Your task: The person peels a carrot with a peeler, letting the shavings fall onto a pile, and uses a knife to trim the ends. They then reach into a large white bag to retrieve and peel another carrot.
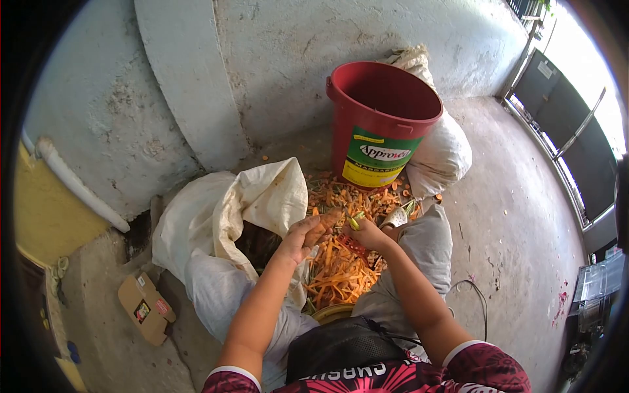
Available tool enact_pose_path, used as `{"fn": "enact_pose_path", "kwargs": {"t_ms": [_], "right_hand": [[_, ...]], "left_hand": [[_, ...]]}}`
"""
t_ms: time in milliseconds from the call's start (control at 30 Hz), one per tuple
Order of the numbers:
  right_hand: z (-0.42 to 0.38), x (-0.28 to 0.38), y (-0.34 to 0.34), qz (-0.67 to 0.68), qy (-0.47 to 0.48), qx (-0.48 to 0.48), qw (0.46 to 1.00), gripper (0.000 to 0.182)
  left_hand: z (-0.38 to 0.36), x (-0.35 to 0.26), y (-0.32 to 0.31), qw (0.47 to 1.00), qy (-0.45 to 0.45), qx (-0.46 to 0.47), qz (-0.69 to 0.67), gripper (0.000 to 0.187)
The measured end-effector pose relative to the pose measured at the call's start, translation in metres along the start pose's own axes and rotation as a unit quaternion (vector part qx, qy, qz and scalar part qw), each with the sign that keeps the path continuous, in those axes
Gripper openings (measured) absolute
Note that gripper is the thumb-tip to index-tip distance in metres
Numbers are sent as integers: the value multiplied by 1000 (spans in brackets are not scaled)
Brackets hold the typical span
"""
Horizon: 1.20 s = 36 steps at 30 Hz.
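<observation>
In the head view my left hand (300,241) is closed around a dirt-brown, orange carrot (332,219), held just above a heap of peelings. Facing it, my right hand (369,234) grips a peeler (356,223) with a yellow-green handle; its blade is too small to make out. Below both hands, orange carrot peelings (341,278) are piled between my legs. A red latticed piece of plastic (352,246) shows among them under my right hand. Beside my left forearm, a white woven sack (272,190) gapes, its inside dark.
A tall red bucket (344,131) with a margarine label stands ahead by the wall. Behind it leans a full white sack (445,157). Cut cardboard (145,308) lies on the floor at left. A thin cable (483,298) curls at right, and a grey gate (563,118) stands beyond.
</observation>
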State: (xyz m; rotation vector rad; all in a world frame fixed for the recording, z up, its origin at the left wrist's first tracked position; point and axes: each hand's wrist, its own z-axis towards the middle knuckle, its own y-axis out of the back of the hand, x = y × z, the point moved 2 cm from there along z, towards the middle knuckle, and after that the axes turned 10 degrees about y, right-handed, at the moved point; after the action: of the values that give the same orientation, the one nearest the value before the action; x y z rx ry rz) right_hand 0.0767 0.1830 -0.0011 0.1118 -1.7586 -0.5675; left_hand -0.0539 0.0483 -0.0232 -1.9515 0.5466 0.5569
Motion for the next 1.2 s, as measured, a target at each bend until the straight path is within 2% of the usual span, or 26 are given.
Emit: {"fn": "enact_pose_path", "kwargs": {"t_ms": [67, 167, 267, 367, 433, 467, 500, 567, 600, 633, 733, 767, 867, 900, 967, 1033, 1067, 1133, 1200], "right_hand": [[3, -8, -1, -11, -3, 15, 1000, 27], [24, -66, -17, -298, -25, 96, 949, 30], [27, -69, -19, -266, -51, 66, 960, 32], [22, -54, -9, -72, -90, -70, 991, 21], [28, -67, -3, 12, -54, -169, 984, 17], [31, -76, 0, 54, -37, -218, 974, 15], [31, -68, 2, 166, -55, -251, 952, 10], [22, -16, 5, 232, -13, -324, 917, 11], [19, 2, 6, 263, 9, -358, 896, 12], [19, 9, 8, 234, 33, -352, 906, 11], [25, 43, -2, 237, 141, -423, 863, 10], [32, 37, -4, 168, 162, -449, 863, 11], [36, 58, -16, 147, 135, -463, 864, 11], [35, 61, -17, 77, 130, -462, 874, 12], [38, 57, -24, 94, 122, -465, 872, 13], [32, 72, -28, 86, 105, -459, 878, 15], [31, 75, -30, 53, 118, -475, 870, 16], [29, 78, -33, -12, 144, -508, 849, 17], [25, 84, -33, -67, 131, -518, 843, 17]], "left_hand": [[-5, -2, -4, 999, -10, 6, 34, 38], [-18, -9, -25, 993, -44, 76, 75, 39], [-13, -7, -24, 998, -21, 58, 3, 37], [-14, -11, -21, 995, 54, -42, -73, 37], [-2, -4, -1, 988, 83, -30, -126, 37], [5, 2, 9, 983, 98, -23, -151, 37], [7, 4, 11, 984, 102, -43, -138, 38], [12, 5, 10, 984, 107, -82, -112, 39], [13, 6, 6, 984, 105, -62, -132, 38], [12, 7, 2, 982, 105, -43, -152, 38], [14, 15, -2, 980, 112, -26, -162, 36], [15, 18, -2, 980, 117, -27, -157, 36], [14, 22, -6, 978, 119, 31, -170, 34], [13, 20, -8, 978, 115, 12, -171, 34], [8, 16, -12, 978, 106, -27, -177, 33], [9, 19, -9, 976, 95, 22, -193, 32], [10, 20, -8, 974, 91, 47, -200, 32], [0, 18, -22, 973, 77, 32, -215, 32], [-2, 16, -26, 974, 73, 42, -210, 32]]}}
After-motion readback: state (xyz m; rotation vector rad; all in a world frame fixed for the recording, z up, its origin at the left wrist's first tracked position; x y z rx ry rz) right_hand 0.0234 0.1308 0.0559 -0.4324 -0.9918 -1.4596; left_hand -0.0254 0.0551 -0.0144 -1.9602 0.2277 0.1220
